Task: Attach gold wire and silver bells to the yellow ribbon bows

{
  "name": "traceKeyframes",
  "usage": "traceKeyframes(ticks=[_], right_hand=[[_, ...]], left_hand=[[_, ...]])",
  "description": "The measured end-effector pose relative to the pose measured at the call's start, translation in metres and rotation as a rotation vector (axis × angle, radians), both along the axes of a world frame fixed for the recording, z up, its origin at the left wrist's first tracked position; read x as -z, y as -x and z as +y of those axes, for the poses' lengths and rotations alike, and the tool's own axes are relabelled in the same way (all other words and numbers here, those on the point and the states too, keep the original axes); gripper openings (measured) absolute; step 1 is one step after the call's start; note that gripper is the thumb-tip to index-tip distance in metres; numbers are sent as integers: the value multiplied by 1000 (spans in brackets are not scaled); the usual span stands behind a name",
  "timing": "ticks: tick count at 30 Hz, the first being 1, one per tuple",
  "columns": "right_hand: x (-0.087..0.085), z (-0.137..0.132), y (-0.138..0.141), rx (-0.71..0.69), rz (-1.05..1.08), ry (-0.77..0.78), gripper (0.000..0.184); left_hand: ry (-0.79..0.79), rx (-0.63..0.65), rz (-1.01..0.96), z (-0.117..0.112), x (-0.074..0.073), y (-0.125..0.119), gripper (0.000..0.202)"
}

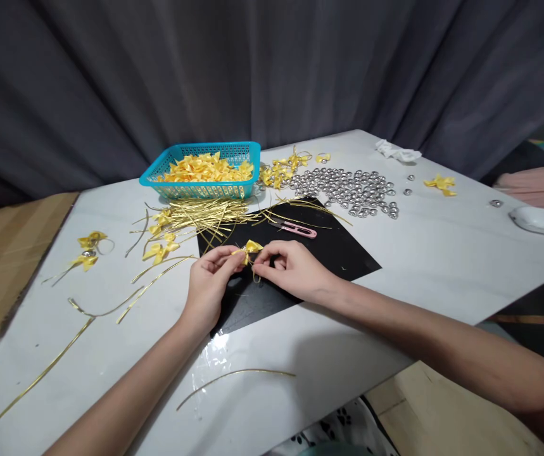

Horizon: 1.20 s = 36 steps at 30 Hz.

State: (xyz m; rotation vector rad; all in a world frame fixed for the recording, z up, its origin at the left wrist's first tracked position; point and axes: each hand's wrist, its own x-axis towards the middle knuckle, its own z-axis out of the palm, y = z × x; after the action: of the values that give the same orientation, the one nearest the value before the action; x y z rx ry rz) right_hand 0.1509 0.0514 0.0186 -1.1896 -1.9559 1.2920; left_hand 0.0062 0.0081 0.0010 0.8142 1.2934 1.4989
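Both my hands meet over a black mat [342, 253] at the middle of the white table [442, 266]. Between them is a small yellow ribbon bow [251, 248] with a thin gold wire tie hanging from it. My left hand [209, 282] pinches the bow's left side with its fingertips. My right hand [290, 269] pinches the bow and the wire from the right, fingers curled.
A teal basket [205, 189] of yellow bows stands behind, with a bundle of gold wire ties [196, 215] before it. Pink snips [295, 229] lie on the mat. Silver beads [352, 190] spread at the back right. Loose bows [88, 250] and wires lie left; a white mouse [537, 220] right.
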Motion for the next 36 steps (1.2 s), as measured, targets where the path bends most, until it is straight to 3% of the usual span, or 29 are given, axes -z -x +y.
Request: traceKeyframes(ticks=[7,12,15,18,20,22,24,31,33,36], right_hand=[[-17,-2,-5,4,167,393,10],[-16,-3,-5,-11,202,427,6],[-13,-1,-7,-14,100,145,5],[-12,1,-11,-76,4,-375,4],[-11,3,-15,-127,-21,-641,7],[-10,5,-17,-155,-18,-769,8],[-9,7,-18,-182,-19,-799,10],[-12,11,-16,-204,-21,-711,11],[-15,11,-14,-162,-17,-573,8],[-20,11,-14,-120,-34,-171,7]], left_hand=[[-5,-19,2,0,1,1,22],[-5,-16,33,0,1,0,22],[-8,0,68,0,1,0,19],[-14,17,110,-1,1,0,18],[-18,30,139,-1,1,-1,17],[-19,49,168,-2,2,-1,15],[-20,70,197,-3,2,-2,15],[-19,142,267,-5,-2,-5,14],[-15,158,278,-5,-4,-5,14],[-5,175,292,-5,-5,-6,13]])
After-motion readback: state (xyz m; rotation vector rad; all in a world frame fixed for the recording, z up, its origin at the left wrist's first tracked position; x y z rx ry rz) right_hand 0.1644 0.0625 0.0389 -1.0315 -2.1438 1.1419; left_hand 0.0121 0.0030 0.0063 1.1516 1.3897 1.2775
